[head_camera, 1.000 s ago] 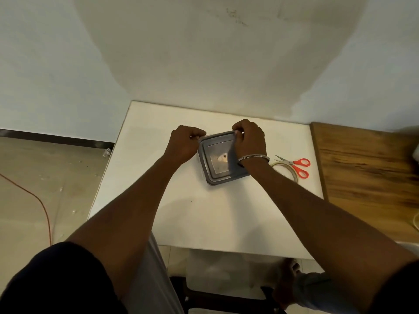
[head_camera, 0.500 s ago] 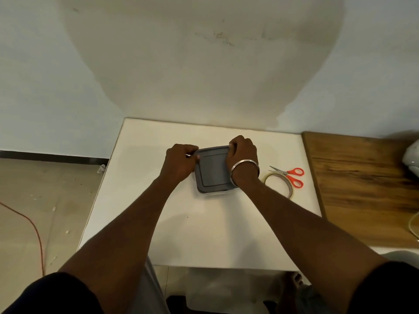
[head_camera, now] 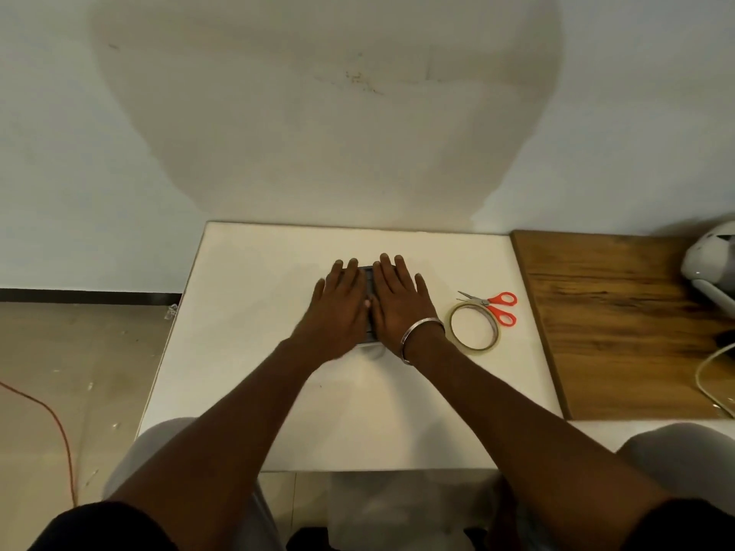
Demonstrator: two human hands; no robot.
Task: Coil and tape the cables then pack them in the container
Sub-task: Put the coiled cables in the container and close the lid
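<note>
Palms down on the lidded grey container (head_camera: 366, 277), mid-table (head_camera: 258, 312): left hand (head_camera: 342, 304) covers its left half and right hand (head_camera: 397, 302) its right half, thumbs nearly meeting over the middle. Fingers (head_camera: 352, 272) on both hands are straight and slightly spread, pressing flat, not gripping anything. Only a strip of grey shows between the hands, so can't tell what's inside. Tape roll (head_camera: 473, 328) lies just right of the right wrist, with red-handled scissors (head_camera: 493, 308) up against its far edge. Wooden board (head_camera: 620, 320) sits further right.
</note>
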